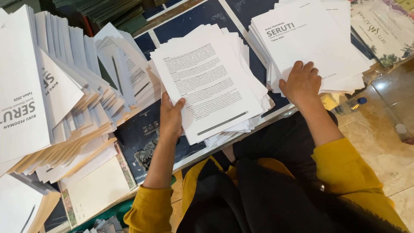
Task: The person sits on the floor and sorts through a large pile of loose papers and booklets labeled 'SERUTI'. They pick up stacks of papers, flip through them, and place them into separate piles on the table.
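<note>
Fingers and thumb of the left hand (171, 117) pinch the lower-left corner of the top printed sheet (206, 88) on the middle stack of text pages (241, 108), while the fingers of the right hand (302, 82) curl over and press on the near edge of the stack of title pages (310, 43) to the right. Both stacks lie on a dark blue surface (194, 26) in front of the seated person in yellow sleeves. The middle stack is fanned and uneven, its lower edge overhanging the surface; a hasty pull on the top sheet may well drag its neighbours along or tip loose pages into the person's lap. To the left, a leaning heap of collated booklets (56, 99) slumps toward the middle stack and looks ready to slide further, crowding the left arm's room. Further right, a decorated printed card (384, 30) lies past the title pages, and a small plastic bottle (350, 105) rests on the tiled floor (388, 142) just below the surface's edge, near the right elbow.
</note>
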